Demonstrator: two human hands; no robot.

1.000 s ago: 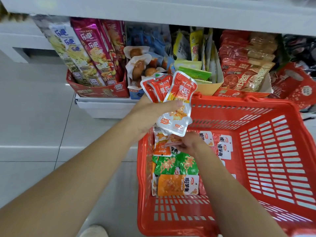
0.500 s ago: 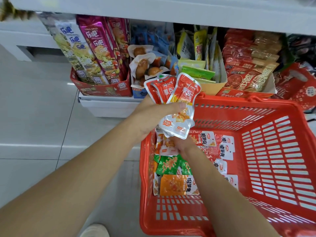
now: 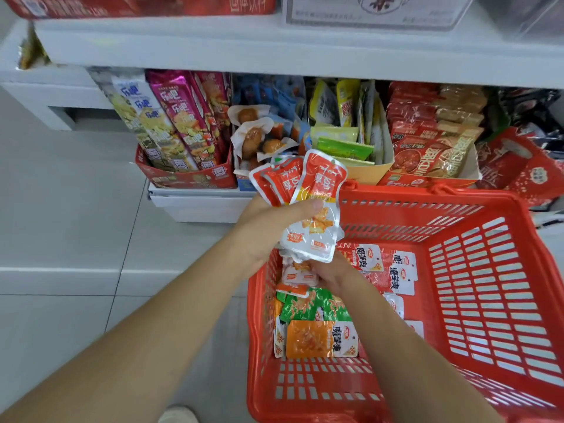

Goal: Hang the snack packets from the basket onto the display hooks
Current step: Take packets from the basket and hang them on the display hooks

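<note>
A red plastic basket [image 3: 457, 270] stands on a pale tiled floor [image 3: 61, 239] before a white shelf [image 3: 274, 50] stocked with boxed snacks. The left hand [image 3: 268, 224] grips a fan of red-and-white snack packets [image 3: 317, 209] above the basket's near corner. The right hand [image 3: 329, 271] reaches inside, fingers closed on another packet [image 3: 297, 274]; more packets lie along the basket's bottom.
</note>
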